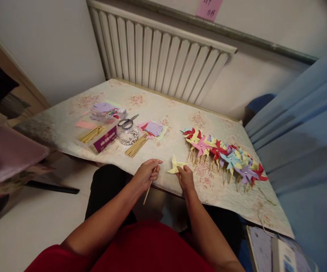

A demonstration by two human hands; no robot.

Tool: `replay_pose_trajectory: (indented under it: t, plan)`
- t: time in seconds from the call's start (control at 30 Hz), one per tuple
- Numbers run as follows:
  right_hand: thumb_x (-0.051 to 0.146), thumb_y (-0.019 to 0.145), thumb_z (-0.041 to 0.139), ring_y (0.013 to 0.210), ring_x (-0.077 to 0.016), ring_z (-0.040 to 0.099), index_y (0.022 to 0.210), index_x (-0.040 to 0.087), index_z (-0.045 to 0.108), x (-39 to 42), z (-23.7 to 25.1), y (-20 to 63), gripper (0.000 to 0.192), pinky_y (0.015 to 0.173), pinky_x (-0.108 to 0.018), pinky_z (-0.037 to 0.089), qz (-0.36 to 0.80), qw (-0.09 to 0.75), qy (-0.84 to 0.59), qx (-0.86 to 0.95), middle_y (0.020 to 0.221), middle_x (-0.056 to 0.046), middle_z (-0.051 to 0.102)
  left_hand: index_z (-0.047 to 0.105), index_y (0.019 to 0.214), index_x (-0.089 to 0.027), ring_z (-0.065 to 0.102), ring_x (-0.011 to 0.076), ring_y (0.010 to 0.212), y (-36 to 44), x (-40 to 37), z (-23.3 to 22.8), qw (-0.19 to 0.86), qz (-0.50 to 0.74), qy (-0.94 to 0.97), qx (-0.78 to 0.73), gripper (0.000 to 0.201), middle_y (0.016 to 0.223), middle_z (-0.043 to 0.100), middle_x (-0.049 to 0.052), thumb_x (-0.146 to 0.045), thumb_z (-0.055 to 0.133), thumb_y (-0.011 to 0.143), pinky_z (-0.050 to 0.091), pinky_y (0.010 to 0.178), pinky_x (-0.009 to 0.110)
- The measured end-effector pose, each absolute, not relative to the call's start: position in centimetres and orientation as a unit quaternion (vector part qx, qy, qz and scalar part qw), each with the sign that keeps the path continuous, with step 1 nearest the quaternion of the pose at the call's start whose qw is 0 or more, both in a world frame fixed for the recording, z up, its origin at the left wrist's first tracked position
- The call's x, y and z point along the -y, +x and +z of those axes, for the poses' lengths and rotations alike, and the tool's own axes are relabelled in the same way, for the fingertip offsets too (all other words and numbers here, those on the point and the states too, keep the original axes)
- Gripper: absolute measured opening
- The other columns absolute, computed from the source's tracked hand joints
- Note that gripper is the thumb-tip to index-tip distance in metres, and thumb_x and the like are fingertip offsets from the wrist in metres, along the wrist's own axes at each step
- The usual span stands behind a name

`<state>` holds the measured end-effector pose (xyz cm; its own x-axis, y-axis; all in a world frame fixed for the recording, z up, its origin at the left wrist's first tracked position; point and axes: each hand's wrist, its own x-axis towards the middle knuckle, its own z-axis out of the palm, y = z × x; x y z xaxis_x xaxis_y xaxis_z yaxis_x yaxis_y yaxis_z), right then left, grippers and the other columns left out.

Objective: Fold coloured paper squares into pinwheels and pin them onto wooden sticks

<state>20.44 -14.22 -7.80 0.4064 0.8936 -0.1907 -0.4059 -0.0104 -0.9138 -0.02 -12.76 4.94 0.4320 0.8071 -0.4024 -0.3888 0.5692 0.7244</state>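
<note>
My left hand [148, 173] is closed round a thin wooden stick [147, 194], which slants down past the table's front edge. In my right hand [186, 177] a pale yellow paper pinwheel [175, 165] is pinched between thumb and fingers, just above the tablecloth. The stick and the pinwheel are apart. Ahead of my left hand lies a bundle of wooden sticks [136, 146], beside a round clear dish of small shiny pins [128, 136]. To the right of my right hand, several finished pinwheels [218, 150] on sticks lie in a row, in red, pink, yellow, blue and purple.
Scissors [127, 122] lie behind the dish, near stacked coloured paper squares [153, 129]. A purple-and-white box [105, 139] holds more sticks. Further back left are more paper sheets [103, 107]. A radiator [163, 56] borders the table's far side; a blue curtain [302, 124] hangs at right.
</note>
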Motion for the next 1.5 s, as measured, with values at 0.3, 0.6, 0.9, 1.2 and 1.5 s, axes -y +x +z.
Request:
replay_pose_trajectory:
  t: [0.3,0.6,0.9,1.2,1.5]
  plan:
    - [0.033,0.066,0.075,0.062,-0.0105,0.05,0.066,0.022,0.044,14.26,-7.68,20.37,0.033,0.061,-0.023,0.049,0.475,0.654,-0.535,0.247,0.065,0.007,0.05,0.057,0.101,-0.005,0.029,0.0007,0.041,0.1,12.76,4.84,0.794,0.39,0.265,-0.384,0.035,0.063,0.05,-0.003,-0.005,0.058,0.066,0.015,0.041,0.016]
    - [0.033,0.066,0.075,0.063,-0.0114,0.051,0.067,0.022,0.048,14.36,-7.33,20.17,0.03,0.063,-0.025,0.049,0.475,0.656,-0.532,0.247,0.067,0.006,0.052,0.055,0.095,-0.011,0.032,0.0016,0.041,0.07,12.96,4.87,0.792,0.393,0.28,-0.374,0.031,0.071,0.062,0.003,-0.011,0.064,0.066,0.017,0.041,0.018]
    - [0.034,0.065,0.075,0.061,-0.01,0.049,0.066,0.022,0.044,14.19,-7.78,20.33,0.034,0.061,-0.023,0.047,0.473,0.658,-0.531,0.249,0.065,0.007,0.049,0.056,0.088,-0.011,0.036,0.0021,0.042,-0.06,13.09,5.08,0.79,0.398,0.276,-0.377,0.025,0.071,0.061,0.003,-0.013,0.066,0.066,0.018,0.041,0.017]
    - [0.037,0.065,0.075,0.066,-0.0121,0.053,0.069,0.023,0.046,14.17,-8.02,20.44,0.032,0.064,-0.025,0.05,0.472,0.65,-0.537,0.257,0.069,0.006,0.053,0.056,0.086,-0.01,0.039,0.0023,0.043,-0.12,13.22,5.37,0.785,0.399,0.268,-0.389,0.026,0.071,0.058,0.002,-0.006,0.062,0.061,0.017,0.04,0.017]
    - [0.033,0.066,0.077,0.063,-0.01,0.051,0.068,0.022,0.048,14.26,-8.14,20.53,0.031,0.061,-0.023,0.047,0.478,0.659,-0.527,0.244,0.066,0.008,0.051,0.056,0.084,-0.012,0.033,0.0022,0.038,-0.32,13.3,5.35,0.795,0.395,0.278,-0.368,0.021,0.06,0.058,0.001,-0.016,0.067,0.066,0.014,0.04,0.018]
